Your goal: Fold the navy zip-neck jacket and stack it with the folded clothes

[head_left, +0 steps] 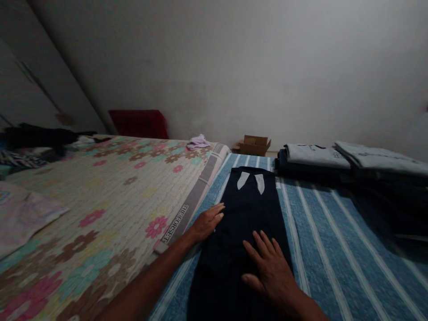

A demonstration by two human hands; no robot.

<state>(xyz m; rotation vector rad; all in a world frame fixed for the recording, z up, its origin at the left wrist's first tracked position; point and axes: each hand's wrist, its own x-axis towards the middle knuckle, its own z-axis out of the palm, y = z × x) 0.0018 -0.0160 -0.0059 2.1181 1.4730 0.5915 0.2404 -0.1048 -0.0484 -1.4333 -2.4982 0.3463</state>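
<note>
A dark navy garment [250, 214] lies folded in a long, narrow shape on the blue-and-white striped cloth. Near its far end are two white, leaf-like patches [259, 183]. My left hand [207, 222] rests along the garment's left edge, fingers stretched out and close together. On the right half of the fabric lies my right hand [271, 266], palm down with its fingers spread. Neither hand grips anything that I can see. The near end of the garment runs out of the bottom of the view.
To the right are stacks of folded clothes [317, 157] in grey and dark colours. A floral bedspread [133, 209] covers the left side, with a pale pink cloth [26, 216] and a small lilac cloth [198, 142]. An open cardboard box [254, 146] stands by the wall.
</note>
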